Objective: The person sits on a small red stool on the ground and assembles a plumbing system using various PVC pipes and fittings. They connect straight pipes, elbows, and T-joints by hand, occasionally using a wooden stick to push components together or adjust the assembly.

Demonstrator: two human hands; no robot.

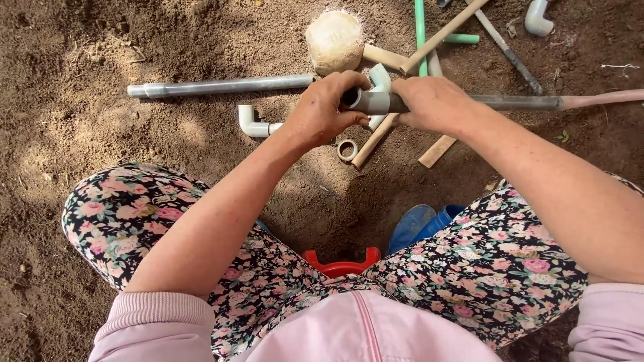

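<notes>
Above the soil (100, 60), the left hand (325, 110) is gripping the pipe's fitting end (365, 100) (fingers curled tight); the right hand (433, 104) is clasping the grey pipe (516, 102).

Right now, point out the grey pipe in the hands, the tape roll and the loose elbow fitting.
grey pipe (516, 102), head view, bare shaft right of the right hand.
tape roll (347, 149), head view, on its ring.
elbow fitting (249, 123), head view, at its bend.

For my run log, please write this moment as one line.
left hand: grips grey pipe end | right hand: holds pipe | tape roll: on soil below | elbow fitting: lying apart
</notes>
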